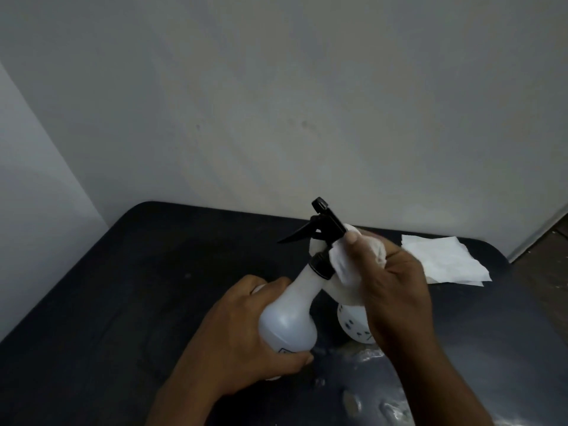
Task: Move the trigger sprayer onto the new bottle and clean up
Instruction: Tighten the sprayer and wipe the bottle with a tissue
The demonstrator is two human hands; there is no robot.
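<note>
A black trigger sprayer (322,222) sits screwed on a translucent white bottle (292,315), which leans to the right above the dark table (138,287). My left hand (246,336) grips the bottle's round body. My right hand (396,281) presses a crumpled white tissue (347,265) against the sprayer's back and collar. Behind my right hand stands a second white bottle (353,324) with small dark markings, mostly hidden.
A stack of flat white tissues (445,262) lies at the table's far right. Wet shiny patches (378,392) spread over the table near my right forearm. A pale wall rises just behind the table. Floor shows at the far right.
</note>
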